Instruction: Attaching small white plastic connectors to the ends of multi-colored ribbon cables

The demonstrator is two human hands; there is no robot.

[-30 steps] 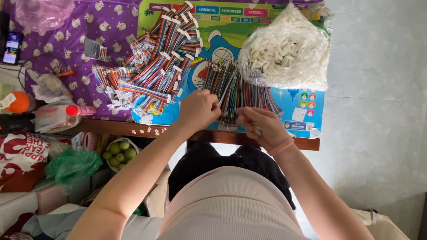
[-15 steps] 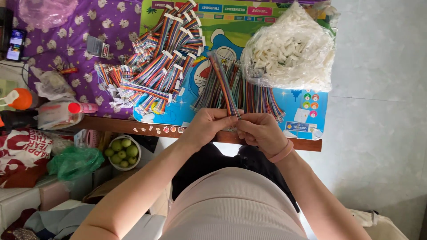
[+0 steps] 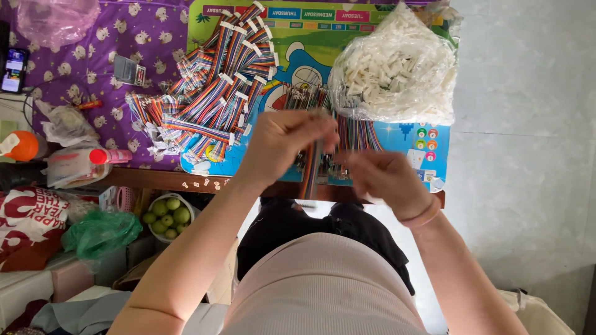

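Note:
My left hand [image 3: 282, 142] pinches the top of one rainbow ribbon cable [image 3: 310, 177], which hangs down past the table's front edge. My right hand [image 3: 385, 180] is closed just to its right, blurred, fingers near the cable's upper part; what it holds is unclear. Behind the hands lies a row of loose ribbon cables [image 3: 360, 133] on a colourful cartoon mat [image 3: 292, 37]. A heap of ribbon cables with white connectors [image 3: 211, 99] sits to the left. A clear bag of white plastic connectors [image 3: 394, 71] rests at the right.
A purple patterned cloth [image 3: 93, 37] covers the table's left part, with a phone [image 3: 13, 69] and a small clear box [image 3: 129, 70]. An orange-capped bottle [image 3: 22, 146] and a bowl of green fruit [image 3: 166, 212] are lower left. Pale floor tiles [image 3: 528, 124] lie to the right.
My left hand has lifted a single ribbon cable, which now hangs vertically instead of pointing away over the mat. My right hand has shifted right and slightly down.

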